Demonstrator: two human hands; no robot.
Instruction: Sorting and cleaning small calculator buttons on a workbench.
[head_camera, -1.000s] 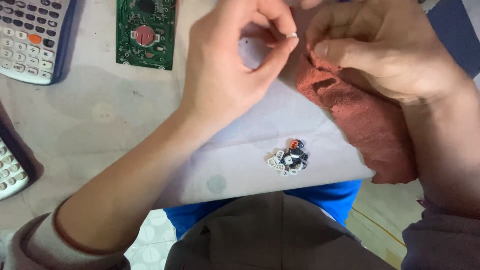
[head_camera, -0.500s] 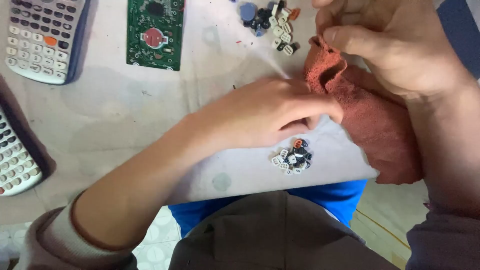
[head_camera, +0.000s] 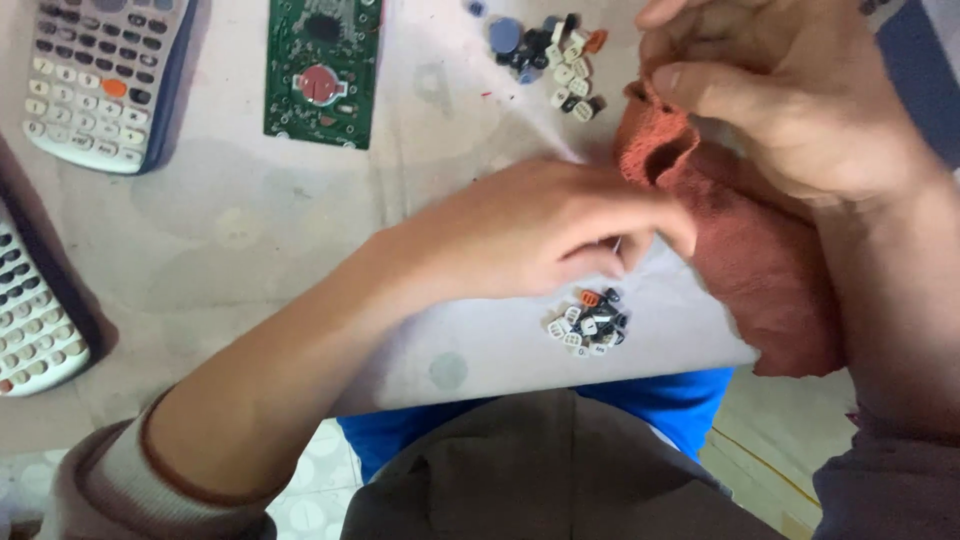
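Right hand (head_camera: 790, 100) is closed, pinching the soft, limp red cloth (head_camera: 740, 240) by its edge; left hand (head_camera: 540, 235), fingers curled, is held above small, light, easily scattered keycaps (head_camera: 588, 322); any grip cannot be told.

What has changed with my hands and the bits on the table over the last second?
The left hand came down from beside the right hand and now reaches just above the small pile of keys. The right hand kept pinching the reddish cloth. The view shifted, showing a second key pile. The circuit board and calculators stayed put.
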